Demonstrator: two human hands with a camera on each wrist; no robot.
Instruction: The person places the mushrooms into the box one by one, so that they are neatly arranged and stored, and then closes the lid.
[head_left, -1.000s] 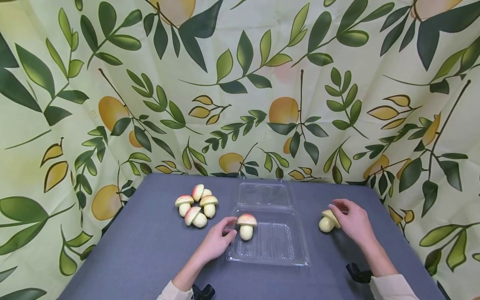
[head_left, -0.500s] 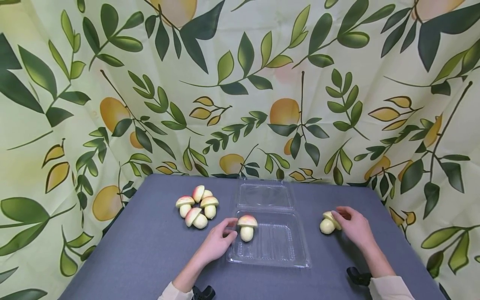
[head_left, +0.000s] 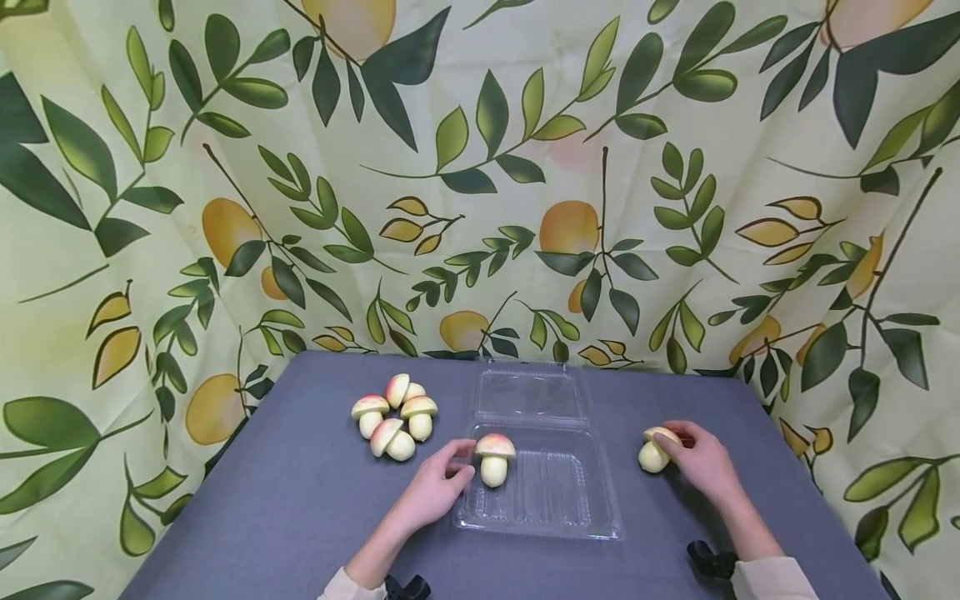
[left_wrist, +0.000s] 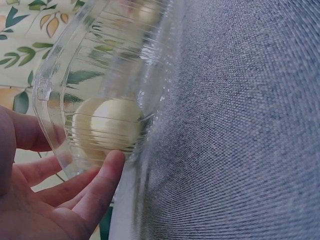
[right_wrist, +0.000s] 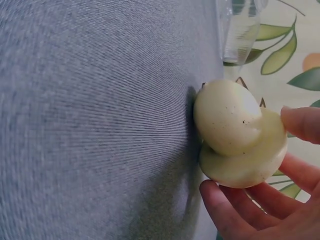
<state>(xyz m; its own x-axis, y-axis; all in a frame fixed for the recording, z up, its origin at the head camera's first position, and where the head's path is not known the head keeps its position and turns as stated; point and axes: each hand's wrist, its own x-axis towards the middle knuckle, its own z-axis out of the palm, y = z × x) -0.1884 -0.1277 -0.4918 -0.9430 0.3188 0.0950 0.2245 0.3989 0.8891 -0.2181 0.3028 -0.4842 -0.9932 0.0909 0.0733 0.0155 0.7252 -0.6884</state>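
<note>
To the right of the clear box (head_left: 555,483), the mushroom (right_wrist: 240,137) could slip from the right hand (head_left: 701,460), which pinches only its smooth cap. The left hand (head_left: 432,483), loosely spread, touches the box's left side; pressing might shift it. The mushroom looks cream, bulbous, faintly speckled, tilted.

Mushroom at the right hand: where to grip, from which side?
Probably the cap, pinched across its rim from the right: the mushroom lies tipped over, its rounded stem angled leftward, which leaves the broader cap facing the right hand.
</note>
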